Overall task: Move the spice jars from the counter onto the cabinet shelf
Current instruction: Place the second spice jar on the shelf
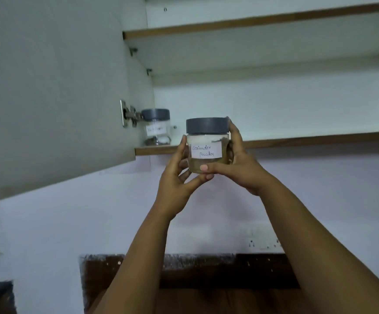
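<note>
We hold one jar point(207, 148), grey lid, labelled coriander powder: left hand point(179, 175) and right hand point(240, 164) clasped round it, before the shelf point(297, 138). Second jar point(156, 126) shelved left of our hands.

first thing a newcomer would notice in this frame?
The coriander powder jar, centre frame, gripped by the left hand and right hand in front of the lowest shelf edge. Next, the second grey-lidded jar already standing at that shelf's left end, beside the door hinge.
</note>
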`<state>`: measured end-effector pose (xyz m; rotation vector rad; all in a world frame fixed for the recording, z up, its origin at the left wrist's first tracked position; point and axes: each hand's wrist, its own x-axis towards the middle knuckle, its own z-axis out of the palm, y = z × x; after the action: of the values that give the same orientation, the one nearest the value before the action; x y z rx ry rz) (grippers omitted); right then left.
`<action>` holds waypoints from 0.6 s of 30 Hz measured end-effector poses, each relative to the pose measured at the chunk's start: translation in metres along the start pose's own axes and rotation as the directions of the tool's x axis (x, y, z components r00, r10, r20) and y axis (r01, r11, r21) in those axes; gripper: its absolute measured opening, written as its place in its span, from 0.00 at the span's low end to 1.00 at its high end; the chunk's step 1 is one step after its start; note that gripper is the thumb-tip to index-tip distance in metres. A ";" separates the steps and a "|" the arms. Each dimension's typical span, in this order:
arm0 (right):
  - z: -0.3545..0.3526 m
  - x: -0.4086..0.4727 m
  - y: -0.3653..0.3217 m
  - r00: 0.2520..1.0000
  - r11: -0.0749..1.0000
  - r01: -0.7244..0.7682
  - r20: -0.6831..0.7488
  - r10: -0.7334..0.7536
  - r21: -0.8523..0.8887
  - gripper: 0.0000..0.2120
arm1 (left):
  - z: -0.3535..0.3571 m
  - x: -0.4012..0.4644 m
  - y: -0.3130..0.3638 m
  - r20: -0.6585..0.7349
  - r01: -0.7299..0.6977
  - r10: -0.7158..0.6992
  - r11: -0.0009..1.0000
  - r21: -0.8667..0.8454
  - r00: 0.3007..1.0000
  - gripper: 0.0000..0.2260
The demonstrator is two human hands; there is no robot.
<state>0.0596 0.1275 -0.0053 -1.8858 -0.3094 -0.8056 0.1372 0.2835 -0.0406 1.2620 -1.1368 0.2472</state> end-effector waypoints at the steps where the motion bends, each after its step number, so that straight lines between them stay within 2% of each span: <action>1: -0.003 0.010 -0.009 1.000 0.999 0.027 -0.013 -0.027 -0.043 0.58 | -0.003 0.013 0.006 0.002 -0.025 0.025 0.999 0.021 1.000 0.41; 4: -0.011 0.041 -0.029 0.997 0.985 0.068 -0.015 -0.071 -0.156 0.58 | -0.013 0.051 0.015 0.022 -0.078 0.076 0.993 0.085 0.997 0.41; 6: -0.015 0.062 -0.034 0.999 0.975 0.040 0.011 -0.039 -0.217 0.58 | -0.020 0.073 0.014 0.030 -0.084 0.080 0.984 0.159 0.996 0.43; 8: -0.018 0.082 -0.032 0.998 0.950 -0.027 0.047 0.043 -0.311 0.58 | -0.022 0.086 0.006 0.034 -0.089 0.083 0.931 0.354 0.996 0.45; 9: -0.018 0.091 -0.031 0.994 0.930 -0.059 0.068 0.089 -0.363 0.57 | -0.022 0.087 -0.003 0.022 -0.095 0.097 0.851 0.516 0.995 0.45; 11: -0.017 0.107 -0.027 0.983 0.887 -0.116 0.076 0.167 -0.446 0.55 | -0.025 0.082 -0.028 -0.024 -0.092 0.196 0.561 0.822 0.980 0.41; 12: -0.017 0.115 -0.025 0.978 0.868 -0.149 0.061 0.201 -0.474 0.54 | -0.029 0.079 -0.042 -0.023 -0.095 0.273 0.409 0.908 0.962 0.38; 13: -0.018 0.122 -0.022 0.971 0.848 -0.187 0.041 0.237 -0.496 0.53 | -0.035 0.078 -0.056 -0.010 -0.104 0.352 0.304 0.947 0.936 0.34; 15: -0.018 0.135 -0.017 0.947 0.802 -0.267 0.007 0.321 -0.535 0.54 | -0.048 0.082 -0.076 0.007 -0.141 0.484 0.241 0.960 0.875 0.25; 18: -0.014 0.152 -0.018 0.888 0.721 -0.381 -0.010 0.460 -0.579 0.52 | -0.052 0.090 -0.084 -0.012 -0.144 0.552 0.239 0.960 0.833 0.19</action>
<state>0.1572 0.1026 0.1105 -2.4523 0.3279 -0.4746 0.2658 0.2595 -0.0162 1.8227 -0.9050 1.6869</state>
